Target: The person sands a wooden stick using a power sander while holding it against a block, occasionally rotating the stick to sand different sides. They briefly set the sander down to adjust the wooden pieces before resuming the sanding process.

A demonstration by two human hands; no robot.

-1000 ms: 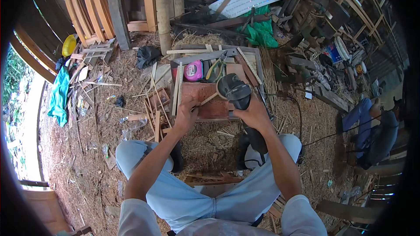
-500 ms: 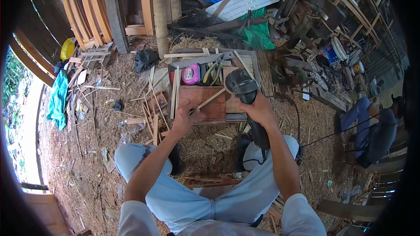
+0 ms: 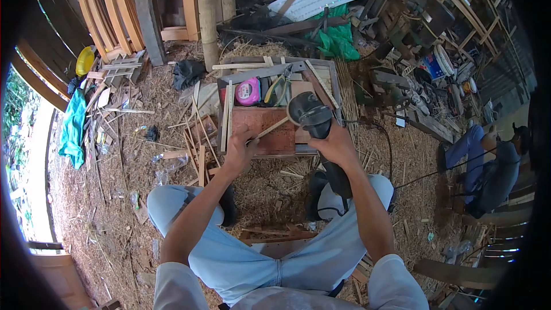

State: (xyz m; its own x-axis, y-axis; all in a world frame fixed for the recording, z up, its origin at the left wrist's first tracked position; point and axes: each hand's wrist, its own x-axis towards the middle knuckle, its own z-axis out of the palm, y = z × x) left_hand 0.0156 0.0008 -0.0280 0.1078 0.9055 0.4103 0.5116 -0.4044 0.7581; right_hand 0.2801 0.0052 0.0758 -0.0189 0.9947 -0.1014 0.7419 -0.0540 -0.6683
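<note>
My right hand (image 3: pixel 336 147) is wrapped round the body of a dark angle grinder (image 3: pixel 311 112), whose round head points away from me. Pinched in my left hand (image 3: pixel 240 150) is a thin wooden stick (image 3: pixel 272 128), its far end right at the edge of the grinder's disc. Both hands are over a low wooden worktable, above a reddish-brown board (image 3: pixel 278 144). Beyond the board lie a pink tape measure (image 3: pixel 248 91) and yellow-handled pliers (image 3: pixel 275 89). Thin strips (image 3: pixel 227 116) rest along the table's left side.
Wood shavings and offcuts cover the ground. A power cord (image 3: pixel 390 149) trails on the right, where another person (image 3: pixel 488 166) sits. A bamboo post (image 3: pixel 207 17) stands behind the table, beside a black plastic bag (image 3: pixel 187 73). Green cloth (image 3: pixel 73 129) hangs at left.
The grinder head has moved slightly left and down, closer to my left hand. The stick remains pinched, its end now at the disc. The whole view has shifted slightly.
</note>
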